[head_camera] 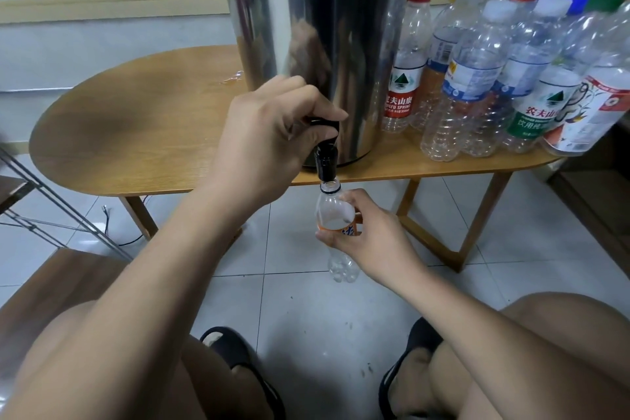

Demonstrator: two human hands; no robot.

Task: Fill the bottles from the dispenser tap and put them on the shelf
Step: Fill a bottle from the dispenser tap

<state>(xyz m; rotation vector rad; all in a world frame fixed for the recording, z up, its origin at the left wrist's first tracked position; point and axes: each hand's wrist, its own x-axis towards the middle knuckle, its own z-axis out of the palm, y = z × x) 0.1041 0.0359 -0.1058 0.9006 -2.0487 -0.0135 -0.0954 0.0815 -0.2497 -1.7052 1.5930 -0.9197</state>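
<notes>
Wooden surface, steel dispenser: left hand fingers grasping tap lever; right hand gripping bottle under spout.

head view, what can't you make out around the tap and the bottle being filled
In the head view:
- Tap lever: mostly covered by the left hand, so open or closed cannot be told.
- Bottle: right hand wraps its middle; water level unclear, no stream visible.
- Dispenser: top cut off by the upper edge.
- Capped bottles: overlapping, cut by the right edge; count uncertain.
</notes>
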